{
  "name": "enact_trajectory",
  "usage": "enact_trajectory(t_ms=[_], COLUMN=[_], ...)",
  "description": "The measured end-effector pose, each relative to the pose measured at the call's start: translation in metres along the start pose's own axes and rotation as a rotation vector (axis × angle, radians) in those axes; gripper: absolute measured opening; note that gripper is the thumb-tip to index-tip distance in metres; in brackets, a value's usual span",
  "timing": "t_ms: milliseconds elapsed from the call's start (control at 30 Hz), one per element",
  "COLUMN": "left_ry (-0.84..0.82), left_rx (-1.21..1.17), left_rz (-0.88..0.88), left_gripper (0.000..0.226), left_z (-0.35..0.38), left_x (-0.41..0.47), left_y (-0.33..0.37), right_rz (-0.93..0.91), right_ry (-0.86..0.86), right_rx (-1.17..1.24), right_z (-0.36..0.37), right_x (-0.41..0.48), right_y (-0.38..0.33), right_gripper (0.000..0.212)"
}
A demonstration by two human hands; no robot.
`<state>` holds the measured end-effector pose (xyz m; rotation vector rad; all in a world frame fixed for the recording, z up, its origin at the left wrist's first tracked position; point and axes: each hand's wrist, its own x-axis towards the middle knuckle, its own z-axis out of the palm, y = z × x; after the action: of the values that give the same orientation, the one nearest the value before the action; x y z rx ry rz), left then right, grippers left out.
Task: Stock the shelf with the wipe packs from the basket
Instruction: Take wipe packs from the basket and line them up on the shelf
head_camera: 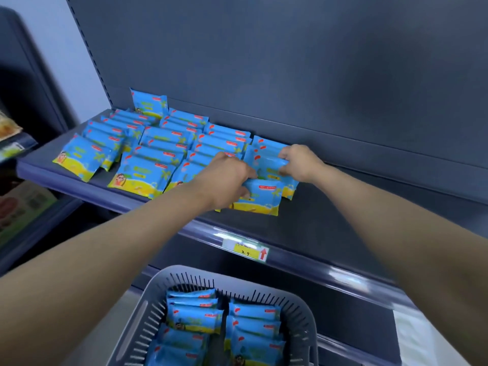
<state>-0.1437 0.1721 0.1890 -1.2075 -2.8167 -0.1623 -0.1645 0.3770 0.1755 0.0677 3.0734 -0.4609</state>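
Several blue-and-yellow wipe packs [148, 151] lie in overlapping rows on the dark shelf [343, 228], filling its left half. At the right end of the rows, my left hand [227, 178] grips the front pack [260, 198] with curled fingers. Behind it, my right hand [298, 161] pinches another pack [266, 161] by its right edge. The grey slotted basket [148, 320] sits below the shelf at the bottom centre and holds several more wipe packs [253, 328] in two rows.
A price tag [247, 250] with a red arrow is clipped to the shelf's front rail. The right half of the shelf is bare up to the dark back panel [290, 62]. Other goods [15, 207] stand on neighbouring shelves at the far left.
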Motion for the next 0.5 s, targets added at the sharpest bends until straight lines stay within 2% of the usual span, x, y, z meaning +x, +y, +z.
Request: enact_trajectory(t_ms=[67, 267, 400, 500], left_ry=[-0.046, -0.087, -0.103, -0.079], left_rx=[0.015, 0.022, 0.086, 0.127], left_rz=[0.004, 0.002, -0.001, 0.0], left_gripper=[0.026, 0.023, 0.044, 0.047], left_z=[0.007, 0.028, 0.039, 0.047], left_x=[0.014, 0.046, 0.059, 0.061], left_y=[0.001, 0.004, 0.005, 0.007], right_rz=[0.013, 0.005, 0.019, -0.002], right_ry=[-0.01, 0.051, 0.143, 0.194], right_rx=[0.076, 0.223, 0.213, 0.121], right_z=[-0.001, -0.004, -0.012, -0.016], right_x=[0.005, -0.001, -0.02, -0.04], right_y=[0.006, 0.021, 0.025, 0.021], right_gripper=[0.022, 0.027, 0.025, 0.028])
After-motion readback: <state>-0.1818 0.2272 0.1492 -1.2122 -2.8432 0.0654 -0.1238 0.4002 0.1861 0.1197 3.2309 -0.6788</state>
